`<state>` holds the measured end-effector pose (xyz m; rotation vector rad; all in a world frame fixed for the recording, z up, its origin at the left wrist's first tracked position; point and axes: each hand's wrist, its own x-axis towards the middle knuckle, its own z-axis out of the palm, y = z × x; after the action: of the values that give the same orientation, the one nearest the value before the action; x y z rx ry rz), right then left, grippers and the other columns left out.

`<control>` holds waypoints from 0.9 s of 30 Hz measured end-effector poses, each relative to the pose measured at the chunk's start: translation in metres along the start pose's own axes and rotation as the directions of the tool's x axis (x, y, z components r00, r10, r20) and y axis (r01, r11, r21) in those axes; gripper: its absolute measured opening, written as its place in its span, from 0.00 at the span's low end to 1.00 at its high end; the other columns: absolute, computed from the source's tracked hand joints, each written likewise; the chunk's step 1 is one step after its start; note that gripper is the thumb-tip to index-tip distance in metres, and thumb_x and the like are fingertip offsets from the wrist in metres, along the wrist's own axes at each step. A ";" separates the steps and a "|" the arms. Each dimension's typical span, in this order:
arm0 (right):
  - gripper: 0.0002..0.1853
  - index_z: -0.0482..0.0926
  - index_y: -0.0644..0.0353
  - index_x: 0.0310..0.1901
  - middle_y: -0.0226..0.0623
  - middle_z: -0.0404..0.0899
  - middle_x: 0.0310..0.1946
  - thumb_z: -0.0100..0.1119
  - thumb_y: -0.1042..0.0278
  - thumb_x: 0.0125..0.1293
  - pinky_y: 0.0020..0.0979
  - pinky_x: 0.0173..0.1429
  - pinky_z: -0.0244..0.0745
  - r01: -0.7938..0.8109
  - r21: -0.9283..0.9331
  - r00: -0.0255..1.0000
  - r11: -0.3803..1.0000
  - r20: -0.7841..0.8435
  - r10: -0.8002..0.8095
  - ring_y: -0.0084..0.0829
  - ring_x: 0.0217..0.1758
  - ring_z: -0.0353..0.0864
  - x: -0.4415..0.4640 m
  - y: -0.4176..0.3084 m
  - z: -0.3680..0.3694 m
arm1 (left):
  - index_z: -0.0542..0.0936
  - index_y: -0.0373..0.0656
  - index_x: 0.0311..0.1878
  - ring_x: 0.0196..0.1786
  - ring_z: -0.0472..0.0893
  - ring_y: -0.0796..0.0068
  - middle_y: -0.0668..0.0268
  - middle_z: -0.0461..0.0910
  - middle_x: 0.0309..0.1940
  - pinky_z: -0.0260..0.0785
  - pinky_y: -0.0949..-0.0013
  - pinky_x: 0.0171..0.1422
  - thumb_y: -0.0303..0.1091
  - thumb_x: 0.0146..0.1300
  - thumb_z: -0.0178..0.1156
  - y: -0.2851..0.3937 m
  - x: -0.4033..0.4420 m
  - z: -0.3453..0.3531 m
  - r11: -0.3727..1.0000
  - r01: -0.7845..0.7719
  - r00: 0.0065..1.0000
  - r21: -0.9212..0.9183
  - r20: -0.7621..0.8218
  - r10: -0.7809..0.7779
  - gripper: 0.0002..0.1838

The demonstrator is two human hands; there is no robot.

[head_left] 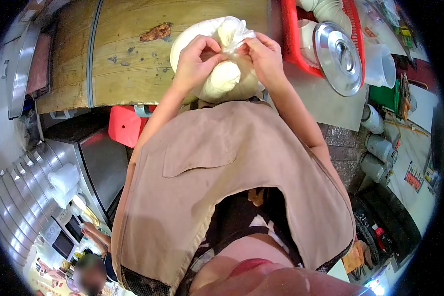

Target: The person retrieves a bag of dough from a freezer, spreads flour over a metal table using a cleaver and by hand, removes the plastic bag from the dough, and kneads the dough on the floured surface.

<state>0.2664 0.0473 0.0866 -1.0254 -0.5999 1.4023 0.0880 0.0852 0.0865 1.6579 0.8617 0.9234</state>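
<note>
A round white container (182, 42) stands at the near edge of the wooden table, with a clear plastic bag (240, 34) bunched over it. Whitish, lumpy contents (221, 79) show at the near side of the bag. My left hand (198, 61) is on the bag's left side, thumb and fingers curled toward each other at the gathered plastic. On the right side my right hand (265, 55) pinches the bag's thin plastic between thumb and fingers. The lower part of the container is hidden behind the bag and the apron.
The wooden table (128, 79) extends left. At right, a red basket (293, 54) holds white dishes, with a metal lid (338, 58) leaning on it. A red stool (126, 126) is under the table edge. Another person (96, 266) is at lower left.
</note>
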 end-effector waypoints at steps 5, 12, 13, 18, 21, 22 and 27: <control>0.08 0.80 0.66 0.33 0.29 0.78 0.27 0.55 0.71 0.62 0.19 0.34 0.69 0.201 -0.081 0.980 0.976 0.030 -0.199 0.16 0.28 0.73 -0.004 -0.020 0.018 | 0.73 0.38 0.32 0.36 0.74 0.73 0.66 0.72 0.34 0.69 0.74 0.40 0.26 0.48 0.68 0.016 0.007 -0.006 0.954 -0.112 0.991 0.277 0.097 0.089 0.12; 0.08 0.79 0.67 0.40 0.31 0.79 0.30 0.54 0.77 0.60 0.18 0.37 0.70 0.193 -0.292 0.968 0.937 0.211 -0.133 0.17 0.32 0.75 -0.014 -0.046 0.029 | 0.75 0.38 0.31 0.34 0.77 0.61 0.61 0.73 0.33 0.72 0.66 0.37 0.31 0.47 0.67 0.011 0.007 -0.004 0.871 -0.148 0.986 0.468 0.135 0.095 0.12; 0.09 0.78 0.66 0.42 0.32 0.79 0.31 0.53 0.78 0.60 0.19 0.37 0.70 0.189 -0.255 0.969 0.948 0.206 -0.138 0.17 0.32 0.75 -0.017 -0.050 0.028 | 0.75 0.38 0.31 0.34 0.77 0.61 0.61 0.73 0.33 0.72 0.66 0.37 0.31 0.47 0.67 0.011 0.006 -0.003 0.875 -0.148 0.986 0.462 0.134 0.097 0.12; 0.09 0.77 0.63 0.38 0.33 0.77 0.28 0.60 0.76 0.53 0.24 0.38 0.73 0.340 -0.740 0.936 0.580 0.207 -0.284 0.21 0.32 0.77 -0.009 -0.028 -0.010 | 0.73 0.41 0.28 0.32 0.78 0.60 0.61 0.74 0.32 0.71 0.61 0.31 0.32 0.51 0.59 0.035 0.001 -0.007 0.622 -0.237 0.970 0.747 0.144 0.196 0.07; 0.07 0.79 0.60 0.33 0.36 0.76 0.27 0.63 0.71 0.52 0.28 0.35 0.72 0.448 -0.780 0.891 0.437 0.351 -0.288 0.31 0.29 0.77 -0.007 -0.007 0.000 | 0.71 0.43 0.27 0.27 0.77 0.59 0.63 0.74 0.32 0.70 0.60 0.28 0.32 0.52 0.58 0.037 -0.005 -0.017 0.615 -0.178 0.968 0.768 0.024 0.250 0.06; 0.07 0.79 0.60 0.33 0.36 0.76 0.27 0.63 0.71 0.52 0.28 0.35 0.72 0.446 -0.779 0.892 0.440 0.347 -0.290 0.31 0.29 0.77 -0.004 -0.006 0.000 | 0.71 0.44 0.27 0.25 0.77 0.58 0.63 0.74 0.31 0.70 0.59 0.26 0.32 0.51 0.58 0.034 -0.007 -0.023 0.627 -0.173 0.958 0.759 -0.020 0.288 0.06; 0.06 0.77 0.60 0.34 0.34 0.75 0.27 0.61 0.71 0.55 0.26 0.35 0.70 0.699 -0.711 0.672 0.077 0.616 -0.411 0.27 0.30 0.75 0.003 -0.007 0.000 | 0.73 0.45 0.32 0.27 0.78 0.64 0.64 0.76 0.26 0.70 0.63 0.27 0.29 0.48 0.61 0.025 -0.020 -0.036 0.608 0.037 0.969 0.793 -0.178 0.172 0.08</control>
<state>0.2707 0.0512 0.0921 -1.2272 -1.9718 0.2967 0.0498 0.0769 0.1149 2.3834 1.5473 0.8437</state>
